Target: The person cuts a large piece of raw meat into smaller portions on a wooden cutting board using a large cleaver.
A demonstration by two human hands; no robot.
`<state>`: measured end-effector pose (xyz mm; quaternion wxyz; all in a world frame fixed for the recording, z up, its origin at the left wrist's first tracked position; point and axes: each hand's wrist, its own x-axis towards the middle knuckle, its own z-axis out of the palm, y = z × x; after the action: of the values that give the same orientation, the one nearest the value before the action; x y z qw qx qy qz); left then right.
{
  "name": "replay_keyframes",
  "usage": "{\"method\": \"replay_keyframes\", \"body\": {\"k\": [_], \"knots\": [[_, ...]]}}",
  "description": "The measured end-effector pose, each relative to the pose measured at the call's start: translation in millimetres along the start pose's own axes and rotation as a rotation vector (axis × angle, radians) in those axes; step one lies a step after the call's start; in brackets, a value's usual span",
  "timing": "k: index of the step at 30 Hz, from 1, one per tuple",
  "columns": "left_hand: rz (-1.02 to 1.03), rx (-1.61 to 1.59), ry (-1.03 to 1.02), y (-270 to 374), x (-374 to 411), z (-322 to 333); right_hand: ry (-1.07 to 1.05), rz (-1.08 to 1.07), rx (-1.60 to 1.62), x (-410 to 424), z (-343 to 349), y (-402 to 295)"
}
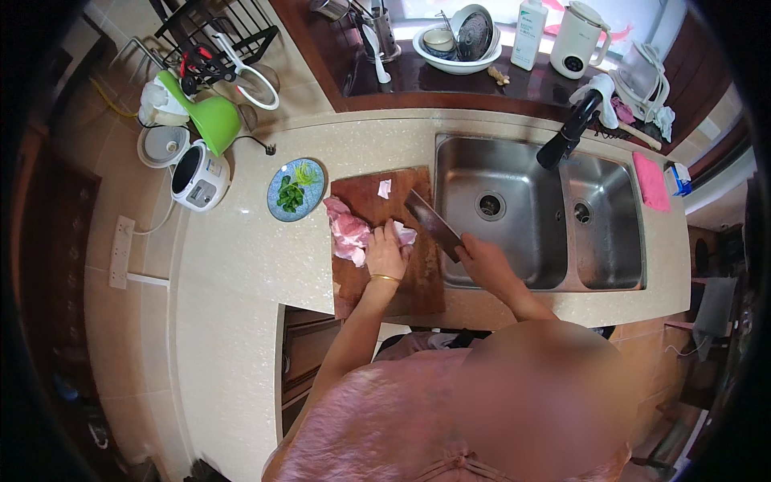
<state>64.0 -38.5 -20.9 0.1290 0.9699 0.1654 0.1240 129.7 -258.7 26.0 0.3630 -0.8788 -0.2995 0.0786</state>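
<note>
My left hand presses on a piece of raw meat that lies on a brown wooden cutting board. Pale, fatty meat shows on both sides of the fingers; the part under the palm is hidden. A wide-bladed cleaver is gripped by its handle in my right hand. Its blade hangs over the board's right side, apart from the meat, with the tip pointing away and to the left. A small white scrap rests near the board's far edge.
Left of the board stands a blue plate with green leaves and shredded greens. A double steel sink with a black faucet adjoins on the right. Further left is a rice cooker. A white bowl of dishes sits on the sill.
</note>
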Motion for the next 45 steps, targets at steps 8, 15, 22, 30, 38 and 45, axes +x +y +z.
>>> {"method": "replay_keyframes", "body": {"k": [8, 15, 22, 30, 38, 45], "knots": [[-0.002, -0.546, -0.074, -19, -6, 2, -0.029, 0.050, 0.040, -3, 0, -3], [0.033, -0.382, -0.065, -4, -48, -21, -0.055, 0.047, 0.040, -9, -4, -4], [0.115, -0.245, -0.158, -13, -32, -7, -0.105, 0.074, 0.016, -10, -7, -10], [0.414, -0.319, -0.018, -3, 10, -50, -0.046, 0.135, 0.086, -14, -12, -2], [-0.001, -0.180, 0.025, 8, -36, -9, -0.062, 0.093, -0.006, -14, -14, -7], [0.110, -0.182, 0.020, -4, -17, -1, -0.130, 0.082, -0.203, 11, -7, -22]]}}
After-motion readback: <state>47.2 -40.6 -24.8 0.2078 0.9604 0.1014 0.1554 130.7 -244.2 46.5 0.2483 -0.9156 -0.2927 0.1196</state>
